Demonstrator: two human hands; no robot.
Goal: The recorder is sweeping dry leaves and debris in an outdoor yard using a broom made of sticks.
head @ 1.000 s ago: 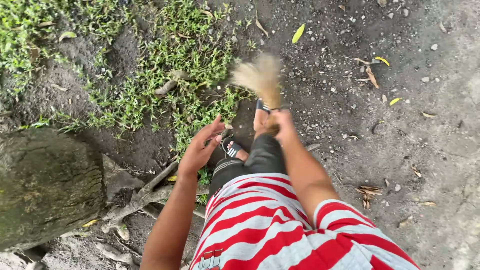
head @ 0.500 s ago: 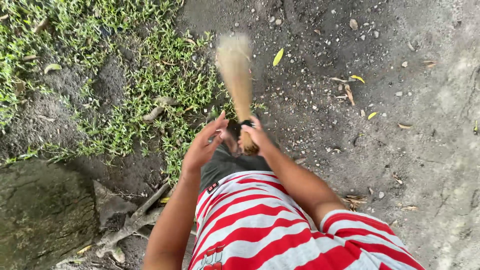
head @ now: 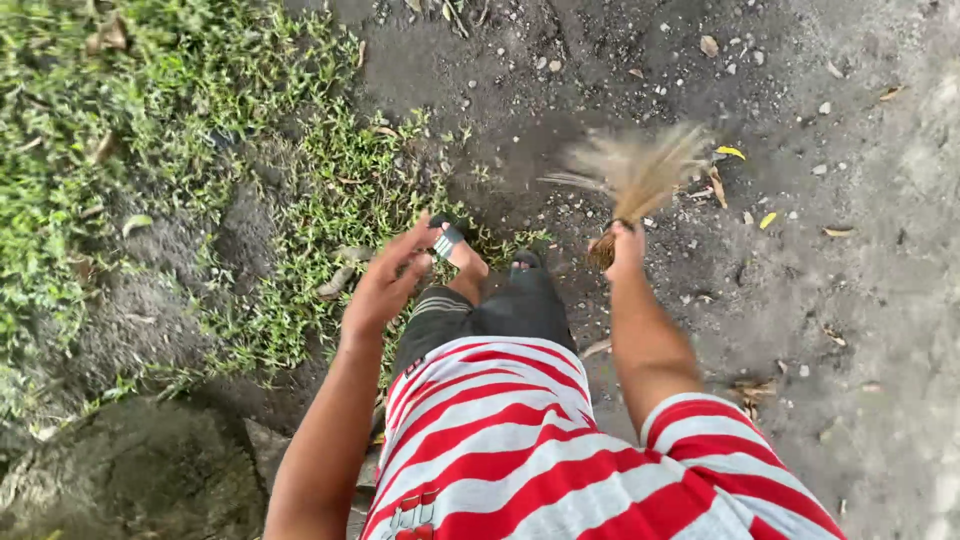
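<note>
On the bare dirt ground [head: 800, 280] just ahead of your sandalled feet [head: 455, 250], you are gripping a short bundle broom [head: 630, 175] in your right hand [head: 626, 245], fingers wrapped tight around its bound end, so the straw bristles are fanning out up and to the right, low over the soil beside a few yellow fallen leaves [head: 732, 153]. Holding it by the bound end is probably giving you the most reach from a bent-over stance. Your left hand [head: 385, 285] is hanging free with its fingers loosely spread, holding nothing, over the edge of the grass patch [head: 180, 130], likely for balance. Room is lying open to the right and ahead, where the ground is only scattered with pebbles and dry leaves; to the left the grass is bordering the dirt, and a large stone [head: 130, 475] is sitting in the lower left corner.
</note>
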